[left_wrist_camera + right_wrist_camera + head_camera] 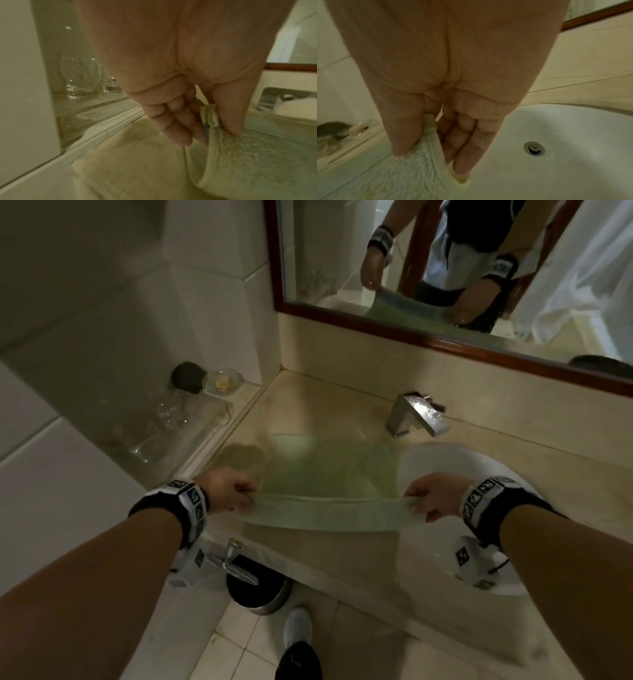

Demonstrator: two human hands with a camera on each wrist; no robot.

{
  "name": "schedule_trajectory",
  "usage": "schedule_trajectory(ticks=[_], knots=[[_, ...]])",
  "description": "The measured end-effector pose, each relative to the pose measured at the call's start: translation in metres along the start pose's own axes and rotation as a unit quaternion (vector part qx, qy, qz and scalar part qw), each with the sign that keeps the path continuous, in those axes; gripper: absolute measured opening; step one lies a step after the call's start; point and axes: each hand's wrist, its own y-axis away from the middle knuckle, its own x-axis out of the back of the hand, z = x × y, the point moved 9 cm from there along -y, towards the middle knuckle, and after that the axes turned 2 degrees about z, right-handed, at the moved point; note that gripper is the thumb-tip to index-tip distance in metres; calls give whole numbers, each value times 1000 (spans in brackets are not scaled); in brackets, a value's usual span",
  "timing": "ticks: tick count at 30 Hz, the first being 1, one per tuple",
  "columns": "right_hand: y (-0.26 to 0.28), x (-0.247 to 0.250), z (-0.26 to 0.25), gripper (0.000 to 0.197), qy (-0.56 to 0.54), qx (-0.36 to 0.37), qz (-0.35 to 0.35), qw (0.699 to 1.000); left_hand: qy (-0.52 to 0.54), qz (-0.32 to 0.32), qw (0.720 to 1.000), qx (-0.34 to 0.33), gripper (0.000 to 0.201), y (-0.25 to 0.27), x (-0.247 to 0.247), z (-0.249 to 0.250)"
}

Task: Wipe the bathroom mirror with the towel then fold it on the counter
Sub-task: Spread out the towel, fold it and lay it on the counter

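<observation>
Beige stone counter (308, 405) running along a tiled wall, with a wood-framed mirror (445, 340) mounted above its backsplash. A white round sink (445, 460) is set into the counter at right, its drain (534, 148) visible in the right wrist view; a chrome faucet (416, 414) stands behind the sink. A pale green towel (329, 470) lies spread on the counter left of the sink, its right edge reaching over the sink rim; its near edge is lifted off the surface and stretched between the two hands. Left hand (227, 493): thumb (228, 108) and fingers pinch the towel's near left corner, a folded hem showing between them. Right hand (435, 494): thumb (404, 128) and fingers (471, 146) pinch the near right corner above the sink bowl. A glass shelf (178, 433) on the left wall carries clear drinking glasses (79, 78), a small glass dish (222, 381) and a dark round object (188, 377). Below the counter edge, a dark bin (257, 587) stands on the tiled floor.
</observation>
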Motion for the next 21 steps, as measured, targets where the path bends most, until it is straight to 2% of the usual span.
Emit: schedule_trajectory(ticks=[3, 6, 8, 10, 11, 13, 14, 17, 20, 21], knots=[[-17, 35, -9, 12, -111, 4, 68, 991, 64, 67, 995, 25, 14, -32, 37, 3], [-46, 69, -22, 16, -211, 22, 129, 969, 127, 113, 985, 31, 22, -76, 68, 7], [-67, 85, -26, 17, -215, 16, 187, 958, 183, 138, 973, 40, 18, -103, 82, 8], [-91, 91, -30, 6, -157, -9, 240, 958, 214, 162, 961, 68, 20, -136, 87, 2], [-99, 87, -30, 19, -113, -31, 248, 962, 213, 165, 958, 100, 28, -146, 83, -4], [-113, 65, -25, 49, -67, -82, 214, 971, 144, 132, 967, 166, 43, -160, 65, -13], [-119, 52, -19, 56, -58, -107, 194, 973, 104, 107, 970, 192, 44, -164, 55, -18], [-126, 16, 6, 65, -78, -197, 127, 969, 96, 45, 965, 238, 42, -167, 27, -29], [-125, -10, 19, 66, -173, -251, 96, 947, 148, -8, 953, 263, 36, -168, 0, -41], [-125, -19, 22, 65, -207, -260, 88, 939, 161, -19, 949, 272, 41, -164, -7, -42]])
